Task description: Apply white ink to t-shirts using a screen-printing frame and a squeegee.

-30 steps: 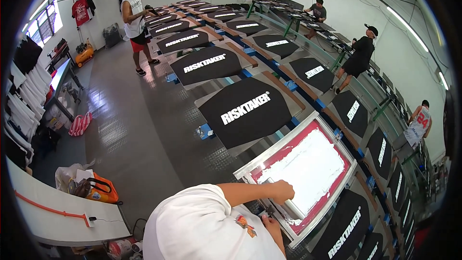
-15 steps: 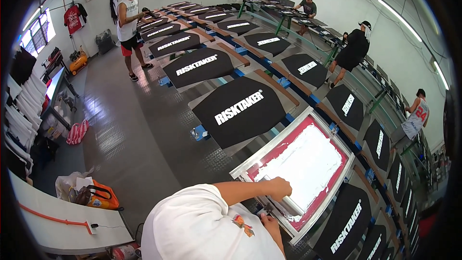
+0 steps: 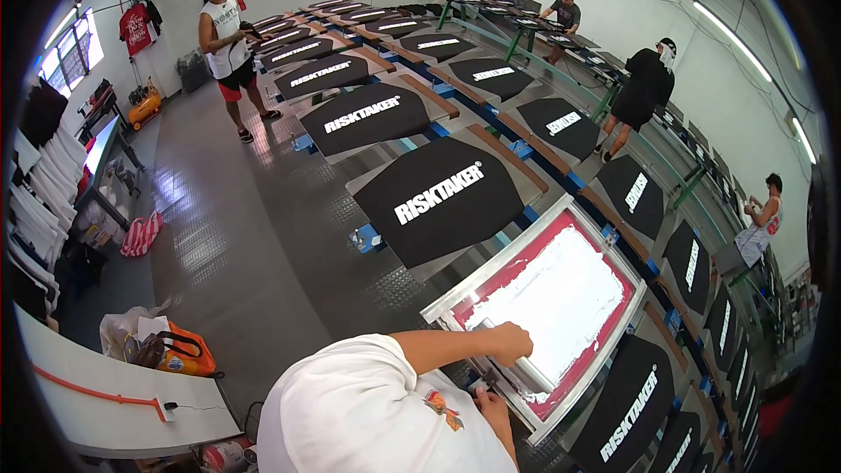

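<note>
A printing screen with an aluminium frame (image 3: 604,342) lies tilted over the row of boards at my front right. White ink (image 3: 565,298) covers most of its mesh, with a red border around it. My left hand (image 3: 510,344) is closed on the squeegee (image 3: 530,374), which rests on the mesh near the frame's close end. By the frame's near left corner is my right hand (image 3: 495,410), fingers curled; what they hold, if anything, is hidden. Just beyond the screen a black fabric panel (image 3: 438,236) with white lettering lies flat on a board.
More printed black panels (image 3: 626,398) lie on boards along both sides of the long blue rail (image 3: 569,182). A person (image 3: 229,52) stands at the far left; other people (image 3: 644,88) work along the right-hand table. Bags (image 3: 180,350) sit on the left.
The far-left person has raised their head and shifted slightly left. The person at far right has turned and lifted their hands. My hands and the screen stay almost unmoved.
</note>
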A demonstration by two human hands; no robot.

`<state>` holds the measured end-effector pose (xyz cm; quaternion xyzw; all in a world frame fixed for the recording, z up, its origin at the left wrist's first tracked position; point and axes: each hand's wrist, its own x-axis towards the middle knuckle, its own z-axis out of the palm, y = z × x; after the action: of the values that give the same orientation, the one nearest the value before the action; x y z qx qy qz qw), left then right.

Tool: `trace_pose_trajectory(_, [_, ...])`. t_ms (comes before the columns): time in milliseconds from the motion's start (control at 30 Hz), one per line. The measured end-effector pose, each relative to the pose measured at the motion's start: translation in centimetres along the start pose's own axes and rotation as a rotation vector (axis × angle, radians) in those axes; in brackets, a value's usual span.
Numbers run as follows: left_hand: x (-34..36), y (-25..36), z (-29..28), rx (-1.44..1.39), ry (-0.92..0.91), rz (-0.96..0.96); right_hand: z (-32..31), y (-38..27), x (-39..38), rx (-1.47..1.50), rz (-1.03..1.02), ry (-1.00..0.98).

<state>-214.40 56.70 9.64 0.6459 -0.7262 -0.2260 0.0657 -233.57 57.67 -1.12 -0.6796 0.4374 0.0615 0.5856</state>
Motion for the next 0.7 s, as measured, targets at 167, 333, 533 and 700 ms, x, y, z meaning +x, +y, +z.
trace_pose_trajectory(167, [-0.1,0.0,0.0,-0.001,-0.003,0.004,0.2,0.4,0.1,0.081,0.043,-0.014])
trace_pose_trajectory(333, [0.0,-0.2,0.2,-0.015,0.031,0.008,0.2,0.6,0.4,0.113,0.056,-0.029])
trace_pose_trajectory(533, [0.3,-0.5,0.5,-0.024,0.025,0.008,0.4,0.7,0.5,0.149,0.078,-0.029])
trace_pose_trajectory(700, [0.2,-0.1,0.1,-0.009,-0.004,0.001,0.3,1.7,1.1,0.167,0.082,-0.035])
